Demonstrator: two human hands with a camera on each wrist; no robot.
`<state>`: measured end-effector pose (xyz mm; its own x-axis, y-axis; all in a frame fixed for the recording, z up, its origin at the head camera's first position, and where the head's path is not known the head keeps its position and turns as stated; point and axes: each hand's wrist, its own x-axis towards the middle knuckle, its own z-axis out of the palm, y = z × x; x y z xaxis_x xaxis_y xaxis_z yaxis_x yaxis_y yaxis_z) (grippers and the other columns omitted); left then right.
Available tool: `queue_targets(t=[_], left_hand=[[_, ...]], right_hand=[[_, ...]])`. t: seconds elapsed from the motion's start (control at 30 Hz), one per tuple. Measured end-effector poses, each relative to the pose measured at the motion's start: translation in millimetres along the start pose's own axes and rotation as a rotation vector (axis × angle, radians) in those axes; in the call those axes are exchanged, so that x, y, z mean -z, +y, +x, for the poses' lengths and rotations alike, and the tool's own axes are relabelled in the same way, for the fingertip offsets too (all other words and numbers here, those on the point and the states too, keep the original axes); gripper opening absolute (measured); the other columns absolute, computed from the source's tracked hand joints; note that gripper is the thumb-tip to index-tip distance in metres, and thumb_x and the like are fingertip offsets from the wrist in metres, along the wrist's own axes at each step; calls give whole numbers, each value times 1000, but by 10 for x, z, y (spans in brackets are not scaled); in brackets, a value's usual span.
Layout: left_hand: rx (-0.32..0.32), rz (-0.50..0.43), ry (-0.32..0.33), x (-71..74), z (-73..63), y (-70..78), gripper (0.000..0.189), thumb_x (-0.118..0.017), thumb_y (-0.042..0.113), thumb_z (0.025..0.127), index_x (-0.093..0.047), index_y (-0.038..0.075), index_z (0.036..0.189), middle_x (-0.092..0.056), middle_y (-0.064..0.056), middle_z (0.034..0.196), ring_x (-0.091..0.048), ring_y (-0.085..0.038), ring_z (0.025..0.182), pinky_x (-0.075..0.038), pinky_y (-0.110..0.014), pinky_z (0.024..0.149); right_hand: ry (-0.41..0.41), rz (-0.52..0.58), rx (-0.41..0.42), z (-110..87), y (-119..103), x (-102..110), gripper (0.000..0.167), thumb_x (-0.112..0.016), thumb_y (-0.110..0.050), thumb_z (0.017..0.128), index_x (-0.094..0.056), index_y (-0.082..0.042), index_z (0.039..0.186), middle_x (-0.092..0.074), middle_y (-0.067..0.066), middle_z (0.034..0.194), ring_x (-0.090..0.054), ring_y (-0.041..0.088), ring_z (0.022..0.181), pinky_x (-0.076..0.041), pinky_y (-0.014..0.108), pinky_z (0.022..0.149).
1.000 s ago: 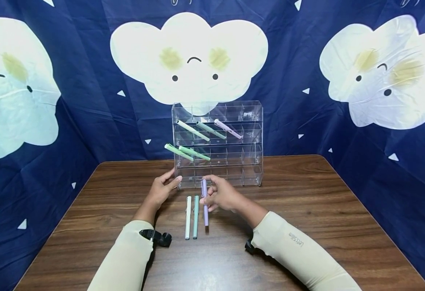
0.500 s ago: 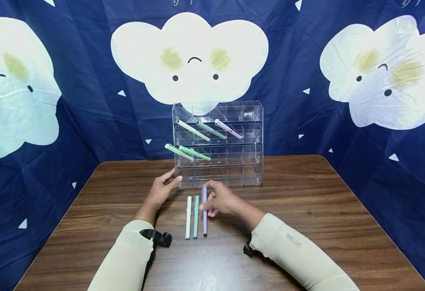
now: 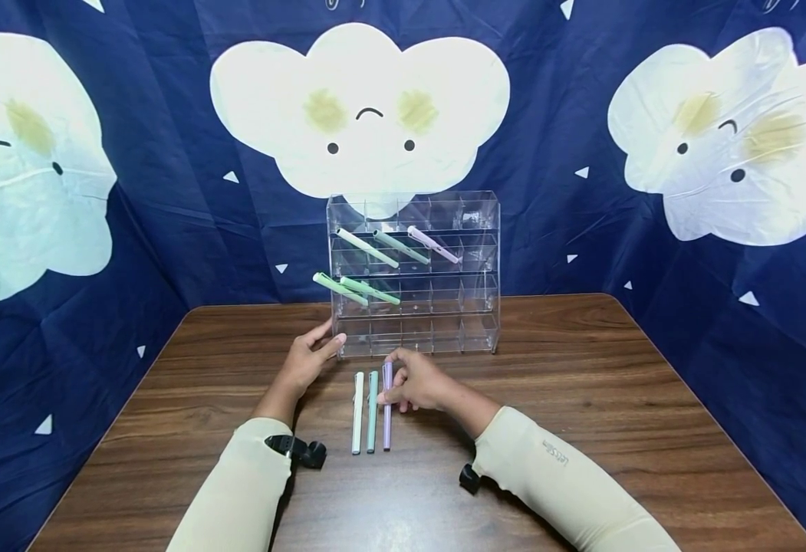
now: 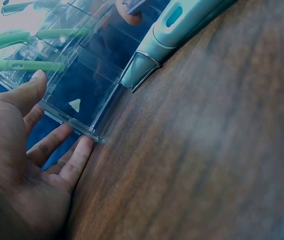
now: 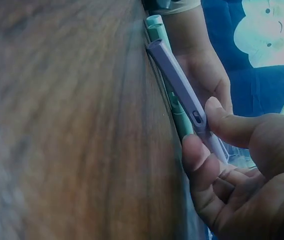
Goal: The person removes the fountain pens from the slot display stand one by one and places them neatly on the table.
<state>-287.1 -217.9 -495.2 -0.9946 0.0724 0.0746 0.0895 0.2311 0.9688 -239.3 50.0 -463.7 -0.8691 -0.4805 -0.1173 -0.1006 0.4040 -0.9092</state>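
Note:
My right hand [image 3: 422,381] pinches a purple pen [image 3: 386,431] between thumb and fingers. In the right wrist view the purple pen [image 5: 177,77] slants, its far end near the two other pens. White pen [image 3: 357,414] and teal pen [image 3: 371,414] lie side by side to its left, clips toward the rack. My left hand [image 3: 304,363] touches the lower left corner of a clear tiered pen rack [image 3: 444,335]. The left wrist view shows the left hand [image 4: 32,170] with thumb raised and fingers extended against the rack's bottom edge.
Higher up in the rack, a pale green pen [image 3: 366,248], a grey-green pen [image 3: 401,247] and a lilac pen [image 3: 433,244] lean across one tier. Two green pens [image 3: 339,288] lean on the tier below. Behind the wooden table [image 3: 554,368] hangs a blue cloud-print cloth [image 3: 547,253].
My right hand has moved toward me and slightly left, bringing the purple pen down beside the teal pen, roughly parallel to it. My left hand has stayed at the rack's corner.

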Motion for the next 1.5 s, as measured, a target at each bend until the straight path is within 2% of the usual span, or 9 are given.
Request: queue_targets(t=[0.17,0.47,0.8,1.27,1.5], left_hand=[[-3,-5,-7,-8,-5,3,65,-70,31,110,-44,18,168,-55,-24,163,-59,-40,144,-59,-43,115],[-7,12,-6,-9,8,-2,67,-70,30,109,-42,17,168,-54,-26,163,-60,-37,144,-61,-24,106],[-3,8,-11,-4,6,15,67,-71,33,109,-42,19,169,-54,-26,163,-59,-41,145,-60,-39,113],[16,20,-9,3,5,-10,69,-71,34,109,-41,20,169,-53,-24,164,-59,-39,146,-60,-27,109],[7,20,-9,-5,12,-16,68,-71,33,109,-42,19,169,-54,-24,164,-60,-37,144,-61,-32,110]], right_hand=[[-7,10,4,19,42,-3,63,-90,-5,89,-53,3,139,-65,0,72,-58,13,49,-42,19,42],[-10,10,-13,65,79,-2,71,-91,-8,89,-53,11,146,-65,-2,71,-54,11,47,-40,19,41],[-12,-13,-17,89,99,-2,75,-92,-9,89,-52,12,149,-65,-1,71,-55,10,48,-42,19,41],[-18,-38,-6,83,96,-19,72,-91,-10,90,-54,10,148,-65,-1,70,-55,11,48,-42,19,40],[-18,-47,-2,86,101,-19,72,-91,-9,90,-53,10,149,-65,-2,69,-55,11,47,-43,19,40]])
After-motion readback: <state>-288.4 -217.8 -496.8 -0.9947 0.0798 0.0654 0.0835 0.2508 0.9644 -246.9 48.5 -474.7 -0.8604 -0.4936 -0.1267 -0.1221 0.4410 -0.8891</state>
